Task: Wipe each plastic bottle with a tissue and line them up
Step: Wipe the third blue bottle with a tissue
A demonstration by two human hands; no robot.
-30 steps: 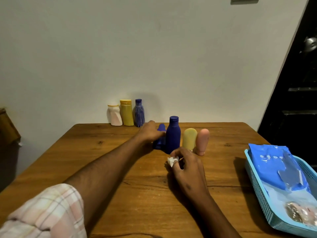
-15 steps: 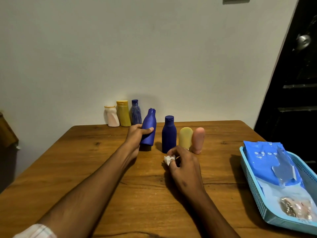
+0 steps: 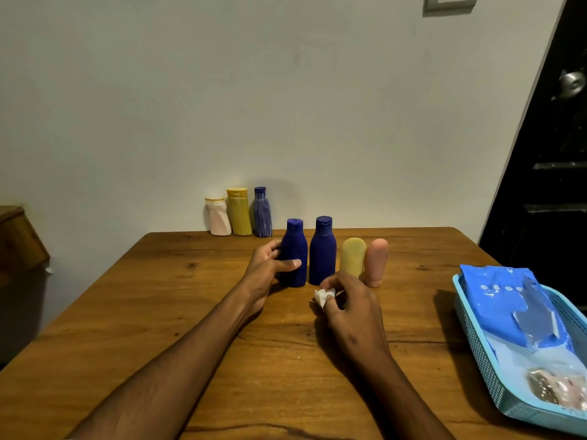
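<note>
Seven plastic bottles are counted: four in the front row — two dark blue, one yellow, one pink — and three at the wall: white, yellow, streaked blue. One tissue, one basket, one wipes pack are seen.

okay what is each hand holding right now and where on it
The left hand grips the leftmost blue bottle around its lower body, thumb across the front. The right hand pinches a crumpled tissue at its fingertips.
</note>
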